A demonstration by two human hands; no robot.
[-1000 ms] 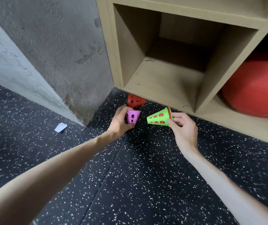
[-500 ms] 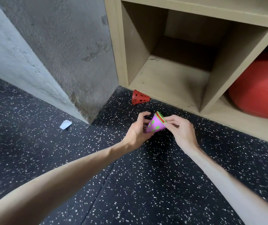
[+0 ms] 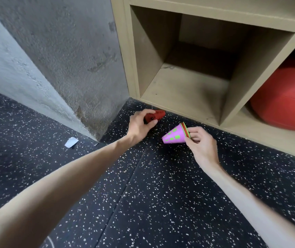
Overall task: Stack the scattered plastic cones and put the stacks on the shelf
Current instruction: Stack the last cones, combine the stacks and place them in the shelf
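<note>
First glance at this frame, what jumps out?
The pink cone stack, green showing through its holes, held by the right hand at centre. Just left, the left hand grips a red cone on the speckled floor. A red ball fills the right shelf cubby.

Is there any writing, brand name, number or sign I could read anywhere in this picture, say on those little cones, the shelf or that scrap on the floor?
None can be read.
The white scrap on the floor shows no legible print.
The red cone in the left hand and the purple-topped stack in the right hand show only holes.
The wooden shelf and red ball carry no label.
</note>
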